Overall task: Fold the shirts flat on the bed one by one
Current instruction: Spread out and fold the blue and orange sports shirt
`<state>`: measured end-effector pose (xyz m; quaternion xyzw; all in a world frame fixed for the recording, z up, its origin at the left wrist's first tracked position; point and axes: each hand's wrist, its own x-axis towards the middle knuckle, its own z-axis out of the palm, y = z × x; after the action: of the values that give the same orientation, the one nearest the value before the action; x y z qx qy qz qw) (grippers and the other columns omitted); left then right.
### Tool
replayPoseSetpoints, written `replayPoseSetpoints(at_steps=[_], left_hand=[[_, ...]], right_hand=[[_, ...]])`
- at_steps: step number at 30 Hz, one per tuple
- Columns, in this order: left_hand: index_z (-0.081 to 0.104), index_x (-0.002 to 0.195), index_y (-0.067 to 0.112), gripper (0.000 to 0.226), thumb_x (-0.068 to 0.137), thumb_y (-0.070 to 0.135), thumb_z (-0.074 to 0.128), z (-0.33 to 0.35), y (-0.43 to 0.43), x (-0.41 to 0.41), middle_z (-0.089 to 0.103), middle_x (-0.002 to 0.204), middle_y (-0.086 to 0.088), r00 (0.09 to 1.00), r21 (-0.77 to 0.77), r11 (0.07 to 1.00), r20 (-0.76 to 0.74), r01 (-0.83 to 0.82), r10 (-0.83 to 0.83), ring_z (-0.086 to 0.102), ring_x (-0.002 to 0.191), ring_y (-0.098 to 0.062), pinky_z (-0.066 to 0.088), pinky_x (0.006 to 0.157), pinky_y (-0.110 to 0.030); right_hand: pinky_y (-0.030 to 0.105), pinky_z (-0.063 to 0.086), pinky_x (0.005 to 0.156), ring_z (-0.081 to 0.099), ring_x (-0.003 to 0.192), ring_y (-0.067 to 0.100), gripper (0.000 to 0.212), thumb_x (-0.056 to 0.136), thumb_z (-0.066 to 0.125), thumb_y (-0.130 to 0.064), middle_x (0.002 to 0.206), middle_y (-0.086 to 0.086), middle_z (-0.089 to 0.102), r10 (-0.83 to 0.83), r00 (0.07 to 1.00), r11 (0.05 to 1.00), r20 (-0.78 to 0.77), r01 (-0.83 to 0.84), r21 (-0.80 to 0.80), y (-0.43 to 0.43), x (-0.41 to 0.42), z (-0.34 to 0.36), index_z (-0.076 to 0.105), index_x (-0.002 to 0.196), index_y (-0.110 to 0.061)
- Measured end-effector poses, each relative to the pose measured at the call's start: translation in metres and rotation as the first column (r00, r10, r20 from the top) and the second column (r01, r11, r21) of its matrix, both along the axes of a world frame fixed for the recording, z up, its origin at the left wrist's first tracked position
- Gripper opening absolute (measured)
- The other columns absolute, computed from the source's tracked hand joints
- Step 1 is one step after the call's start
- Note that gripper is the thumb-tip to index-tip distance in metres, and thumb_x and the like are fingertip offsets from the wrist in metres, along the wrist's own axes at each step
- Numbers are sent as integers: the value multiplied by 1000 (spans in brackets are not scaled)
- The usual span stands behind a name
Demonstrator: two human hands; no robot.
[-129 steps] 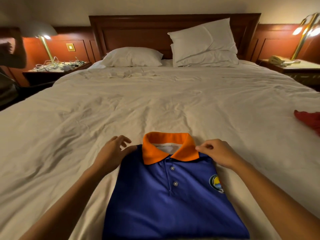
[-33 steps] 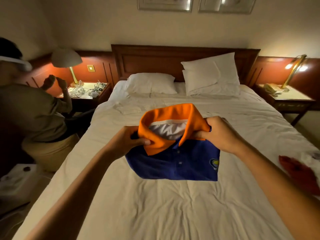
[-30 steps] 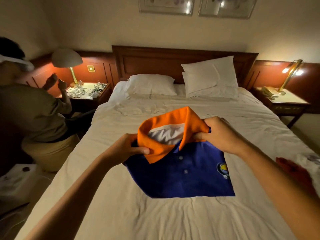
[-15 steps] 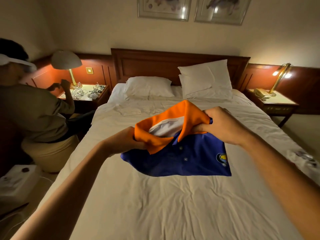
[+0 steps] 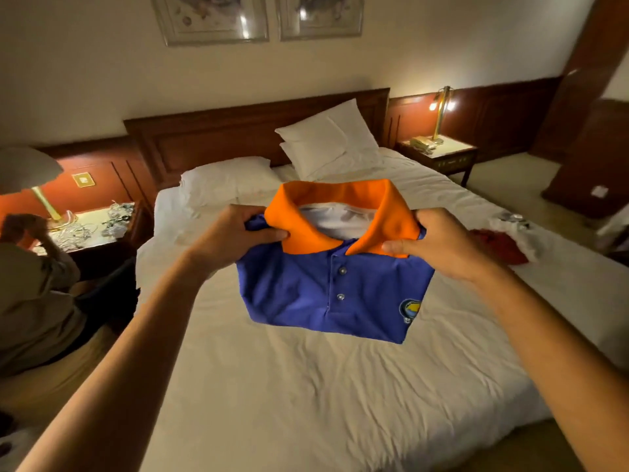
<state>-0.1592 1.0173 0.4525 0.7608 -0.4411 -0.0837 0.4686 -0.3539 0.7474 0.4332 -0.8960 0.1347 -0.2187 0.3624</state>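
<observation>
**Folded polo held by its top corners**

Over the rumpled bed (image 5: 306, 396), the left hand (image 5: 235, 238) and right hand (image 5: 439, 247) each pinch a top corner of the folded blue shirt (image 5: 306, 291), beside its orange collar (image 5: 340, 195). It hangs above mid-bed. It looks light, soft and limp, so the layers may slip. Supporting it underneath seems safer. Farther right lies a red garment (image 5: 500, 243).

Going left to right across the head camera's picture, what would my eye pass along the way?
Seated person → left hand → blue polo shirt → right hand → red cloth.
</observation>
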Motion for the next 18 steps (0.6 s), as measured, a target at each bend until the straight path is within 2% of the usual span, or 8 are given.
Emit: replayPoseSetpoints(at_steps=[3,6,8,11,13,15,18], left_hand=[[76,101,9,20,83,14,79,-11,-1,-10,76,97,10,996,-8,997,-17,82,-82,66,85,6,48,76,-8],[76,98,11,17,83,16,80,-25,-11,-32,77,94,5,982,32,982,-37,184,-183,68,86,-2,50,76,-13],[77,97,13,16,82,17,80,-37,-23,-53,77,94,6,964,42,965,-61,260,-257,69,89,-4,50,78,-14],[76,95,13,13,83,17,80,-59,-43,-92,77,93,5,916,51,921,-139,387,-377,70,89,-5,48,78,-11],[76,95,13,12,84,16,79,-75,-58,-121,77,94,4,871,58,880,-183,472,-455,70,91,-8,49,80,-11],[76,96,13,11,85,16,78,-89,-75,-152,77,95,4,823,62,833,-208,550,-529,70,92,-8,48,81,-12],[75,96,10,12,85,14,77,-108,-99,-199,76,95,1,743,52,756,-242,652,-624,71,94,-13,50,84,-18]], right_hand=[[19,36,52,51,53,-1,33,72,87,-36,57,-17,59,-128,990,991,-49,130,38,23,-38,-14,57,70,-23],[19,32,50,47,49,0,37,73,87,-29,52,-17,55,-257,964,964,-72,261,55,45,-88,-27,52,63,-21],[24,36,52,49,52,4,33,75,86,-28,56,-8,58,-346,934,934,-95,352,60,55,-125,-36,56,65,-17],[30,40,55,56,61,22,34,79,82,-30,65,10,60,-462,873,879,-153,474,52,68,-181,-53,59,72,-5],[27,39,53,54,58,19,34,81,80,-30,63,8,58,-537,824,831,-182,554,51,78,-220,-66,57,71,-7],[22,32,50,49,54,12,35,81,80,-29,57,-2,52,-611,764,775,-206,631,43,89,-260,-77,53,65,-15],[19,30,49,45,53,14,37,82,79,-24,55,-3,48,-694,681,694,-233,719,32,109,-318,-88,48,62,-17]])
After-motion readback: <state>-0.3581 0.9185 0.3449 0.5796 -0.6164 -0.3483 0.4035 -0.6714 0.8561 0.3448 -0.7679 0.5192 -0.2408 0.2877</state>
